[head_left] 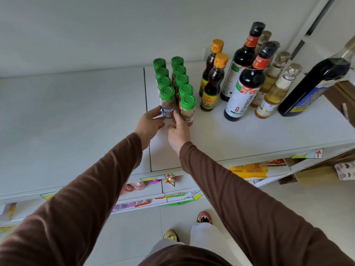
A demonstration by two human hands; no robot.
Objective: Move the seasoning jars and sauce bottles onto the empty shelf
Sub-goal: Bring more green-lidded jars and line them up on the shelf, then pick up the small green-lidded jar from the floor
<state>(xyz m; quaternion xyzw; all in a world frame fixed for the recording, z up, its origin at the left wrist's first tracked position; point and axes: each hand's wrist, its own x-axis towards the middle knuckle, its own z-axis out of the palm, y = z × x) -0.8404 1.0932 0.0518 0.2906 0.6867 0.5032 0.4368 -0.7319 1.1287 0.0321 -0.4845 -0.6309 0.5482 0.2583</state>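
Observation:
Several green-capped seasoning jars (pixel 178 79) stand in two rows on the right white shelf board (pixel 240 135). My left hand (pixel 148 124) grips the front-left jar (pixel 167 101) from its left side. My right hand (pixel 177 131) touches the same jar's lower right side, beside the front-right jar (pixel 187 110). To the right stand two orange-capped oil bottles (pixel 212 87), two dark soy sauce bottles (pixel 244 89), several pale vinegar bottles (pixel 276 91) and a large dark bottle (pixel 315 87). The left shelf board (pixel 73 121) is bare.
A dark seam (pixel 147 104) divides the two shelf boards. Lower shelves (pixel 172 191) below hold snack packets and price tags. A cardboard box (pixel 315 175) sits at the lower right. My feet (pixel 204 217) stand on the pale tiled floor.

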